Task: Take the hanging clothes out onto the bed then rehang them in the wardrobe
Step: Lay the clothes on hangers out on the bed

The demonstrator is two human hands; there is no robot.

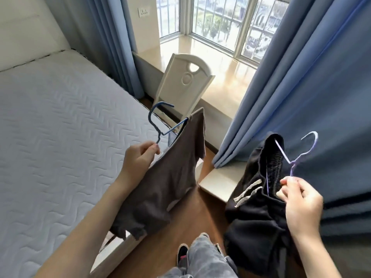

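Observation:
My left hand (138,161) pinches the neck of a dark blue hanger (158,119) that carries a grey-brown garment (170,177), which hangs over the right edge of the bed (60,127). My right hand (301,201) grips the neck of a lilac hanger (295,157) bearing black drawstring shorts (259,207), held above the wooden floor beside the blue curtain. The wardrobe is not in view.
A white chair (186,85) stands between the bed and the window sill (220,65). Blue curtains (311,87) hang at the right and behind the bed. My legs and a shoe (182,255) are on the narrow wooden floor strip beside the bed.

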